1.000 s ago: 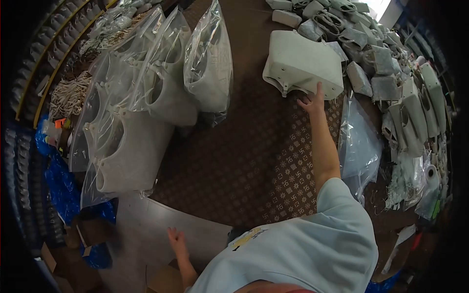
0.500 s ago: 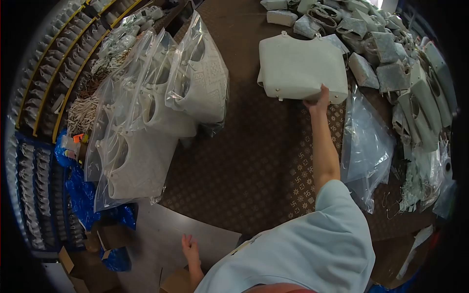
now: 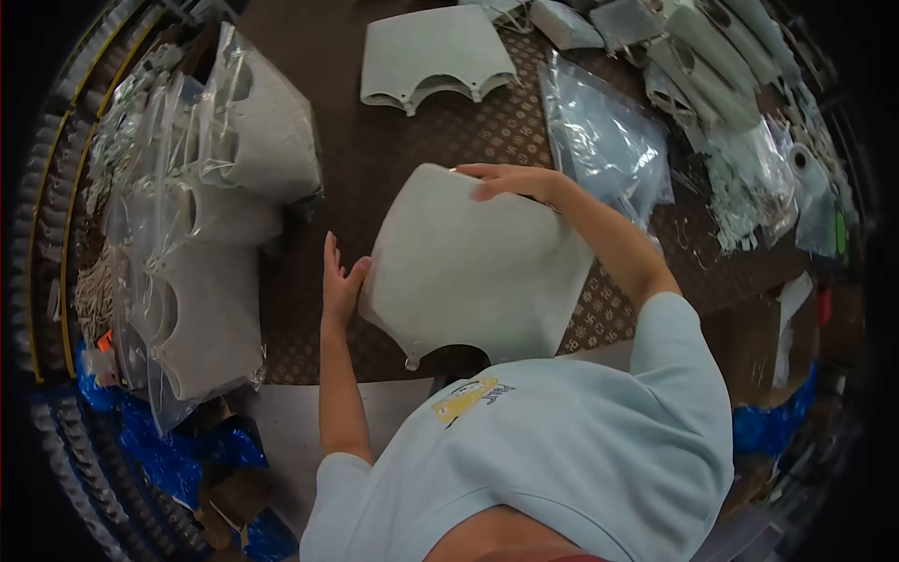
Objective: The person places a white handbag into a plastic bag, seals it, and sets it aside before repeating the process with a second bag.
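A brown patterned counter (image 3: 393, 159) fills the view, crowded along both sides. Just in front of the person, the white bag (image 3: 468, 272) sits near the counter's front edge, its broad plain side facing up and its cut-out bottom edge toward the person's chest; whether it rests on the counter or is lifted just off it cannot be told. To the left, a row of similar bags wrapped in clear plastic (image 3: 211, 244) leans along the counter's edge, well apart from the one being held. At the far side lies a second white bag (image 3: 435, 51), flat and unwrapped. Right of the held bag lies an empty clear plastic sleeve (image 3: 599, 140), and beyond it is a heap of more pale bags (image 3: 693, 42). The right hand (image 3: 510, 180) grips the held bag's far edge, fingers curled over it. The left hand (image 3: 339, 281) is open, fingers straight, its palm pressed against the bag's left side.
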`<state>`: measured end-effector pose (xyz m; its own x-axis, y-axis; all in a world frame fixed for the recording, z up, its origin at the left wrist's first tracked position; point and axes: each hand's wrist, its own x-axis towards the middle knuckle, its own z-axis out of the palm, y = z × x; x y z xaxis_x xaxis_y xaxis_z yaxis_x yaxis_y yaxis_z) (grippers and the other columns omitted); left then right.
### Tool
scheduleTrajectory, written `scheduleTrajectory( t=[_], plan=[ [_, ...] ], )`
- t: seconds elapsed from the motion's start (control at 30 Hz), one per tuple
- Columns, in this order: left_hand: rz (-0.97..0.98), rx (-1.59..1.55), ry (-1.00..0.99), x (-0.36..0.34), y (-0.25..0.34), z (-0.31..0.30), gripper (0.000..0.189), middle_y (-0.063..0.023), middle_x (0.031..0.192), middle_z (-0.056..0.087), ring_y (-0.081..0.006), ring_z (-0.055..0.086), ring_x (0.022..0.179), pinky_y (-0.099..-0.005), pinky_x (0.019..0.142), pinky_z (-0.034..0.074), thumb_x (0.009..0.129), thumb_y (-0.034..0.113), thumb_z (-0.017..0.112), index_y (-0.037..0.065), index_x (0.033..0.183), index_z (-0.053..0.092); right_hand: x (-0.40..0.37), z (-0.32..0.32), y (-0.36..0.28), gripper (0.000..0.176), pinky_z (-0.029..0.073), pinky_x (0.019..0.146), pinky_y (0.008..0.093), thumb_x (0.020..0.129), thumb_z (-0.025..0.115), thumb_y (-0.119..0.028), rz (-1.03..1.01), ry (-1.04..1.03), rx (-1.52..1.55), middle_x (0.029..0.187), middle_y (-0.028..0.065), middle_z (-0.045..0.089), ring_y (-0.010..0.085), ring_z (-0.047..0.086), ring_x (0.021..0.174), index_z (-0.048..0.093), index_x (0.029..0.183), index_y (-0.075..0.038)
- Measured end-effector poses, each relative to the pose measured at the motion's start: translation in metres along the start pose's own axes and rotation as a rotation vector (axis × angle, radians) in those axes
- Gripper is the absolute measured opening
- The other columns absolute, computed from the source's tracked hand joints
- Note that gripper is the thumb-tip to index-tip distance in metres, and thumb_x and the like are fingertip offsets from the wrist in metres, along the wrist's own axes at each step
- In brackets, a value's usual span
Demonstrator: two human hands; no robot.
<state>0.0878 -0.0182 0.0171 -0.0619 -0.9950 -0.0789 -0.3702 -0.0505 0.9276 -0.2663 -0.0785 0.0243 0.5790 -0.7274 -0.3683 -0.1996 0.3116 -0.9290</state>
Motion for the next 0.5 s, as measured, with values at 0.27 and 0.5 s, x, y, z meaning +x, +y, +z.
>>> scheduleTrajectory(
  t=[0.27,0.5],
  plan=[
    [-0.271,0.018,-0.273,0.013,-0.057,0.036,0.083,-0.0162,0.130,0.041,-0.0263,0.041,0.118,-0.0360,0.097,0.033,0.073,0.050,0.065,0.002,0.133,0.033,-0.073,0.060,0.007,0.066,0.026,0.103,0.0394,0.082,0.052,-0.049,0.038,0.788,-0.929,0.135,0.0140,0.037,0.0339,0.032,0.125,0.036,0.134,-0.011],
    [-0.447,-0.009,-0.073,-0.033,-0.041,0.060,0.082,-0.0160,0.120,0.049,-0.0255,0.048,0.107,-0.0347,0.092,0.037,0.071,0.051,0.068,-0.003,0.125,0.040,-0.125,0.061,0.107,0.075,0.029,0.101,0.0385,0.081,0.055,-0.047,0.068,0.979,0.006,0.134,0.0219,0.035,0.0366,0.032,0.124,0.030,0.133,0.000]
  ],
)
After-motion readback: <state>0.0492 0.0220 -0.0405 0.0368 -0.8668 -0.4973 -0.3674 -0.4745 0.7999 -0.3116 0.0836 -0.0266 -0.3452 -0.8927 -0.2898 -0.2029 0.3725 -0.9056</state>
